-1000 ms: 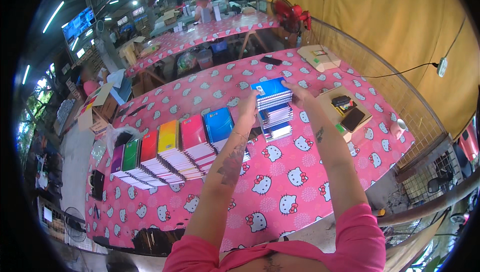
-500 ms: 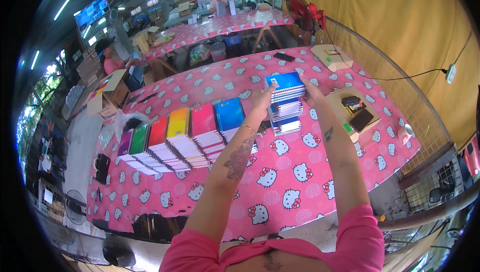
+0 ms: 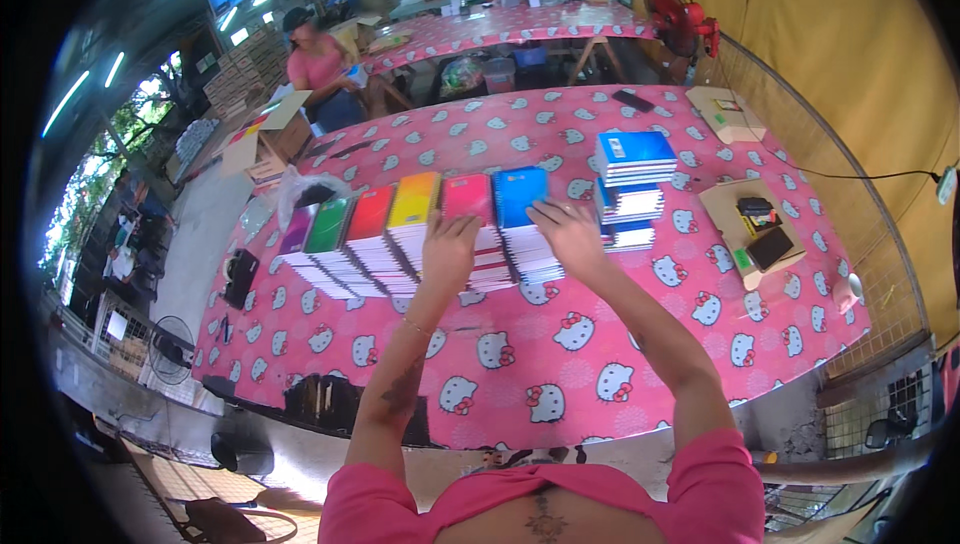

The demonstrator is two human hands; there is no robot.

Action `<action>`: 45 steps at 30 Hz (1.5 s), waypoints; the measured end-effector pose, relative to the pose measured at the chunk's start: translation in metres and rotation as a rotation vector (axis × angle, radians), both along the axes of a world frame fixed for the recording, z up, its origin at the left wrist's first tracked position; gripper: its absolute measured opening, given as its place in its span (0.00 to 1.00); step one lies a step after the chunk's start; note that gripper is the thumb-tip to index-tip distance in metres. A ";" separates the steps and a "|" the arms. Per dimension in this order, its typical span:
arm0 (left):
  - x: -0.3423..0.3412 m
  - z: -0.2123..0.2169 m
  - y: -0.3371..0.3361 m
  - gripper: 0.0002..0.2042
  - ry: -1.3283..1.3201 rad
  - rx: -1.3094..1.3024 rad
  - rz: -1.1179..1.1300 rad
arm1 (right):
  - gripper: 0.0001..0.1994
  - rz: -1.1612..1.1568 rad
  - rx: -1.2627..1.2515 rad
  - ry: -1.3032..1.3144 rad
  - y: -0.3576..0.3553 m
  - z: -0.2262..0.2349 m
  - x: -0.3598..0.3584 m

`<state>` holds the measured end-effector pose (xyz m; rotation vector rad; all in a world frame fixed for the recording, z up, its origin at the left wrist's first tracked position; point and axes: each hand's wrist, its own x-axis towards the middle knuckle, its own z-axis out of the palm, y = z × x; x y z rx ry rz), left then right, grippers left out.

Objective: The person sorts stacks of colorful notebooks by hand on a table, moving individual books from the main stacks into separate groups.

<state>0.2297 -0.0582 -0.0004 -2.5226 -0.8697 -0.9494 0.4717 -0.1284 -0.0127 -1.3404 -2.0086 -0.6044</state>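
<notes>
While left hand (image 3: 449, 249) and right hand (image 3: 567, 234) lie flat, fingers spread, gripping nothing: blue stack (image 3: 524, 226) probably heavy, slippery; grab both sides.

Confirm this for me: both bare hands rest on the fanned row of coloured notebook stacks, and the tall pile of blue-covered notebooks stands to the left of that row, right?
Not quite. In the head view the left hand and right hand do rest on the row of coloured notebook stacks, but the pile of blue-covered notebooks stands to the right of that row, not the left.
</notes>
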 end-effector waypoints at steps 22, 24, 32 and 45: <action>-0.113 -0.147 -0.093 0.10 -0.031 -0.983 -0.255 | 0.23 0.042 -0.002 0.366 0.000 0.010 -0.229; -0.126 -0.123 -0.077 0.12 -0.157 -0.769 -0.173 | 0.24 -0.023 0.046 0.250 0.041 0.016 -0.236; -0.223 -0.008 0.031 0.31 -0.251 -0.059 0.156 | 0.15 -0.050 0.116 0.193 0.049 0.027 -0.230; -0.191 0.011 0.039 0.19 -0.064 0.179 -0.048 | 0.22 0.292 -0.914 0.712 -0.109 -0.189 -0.112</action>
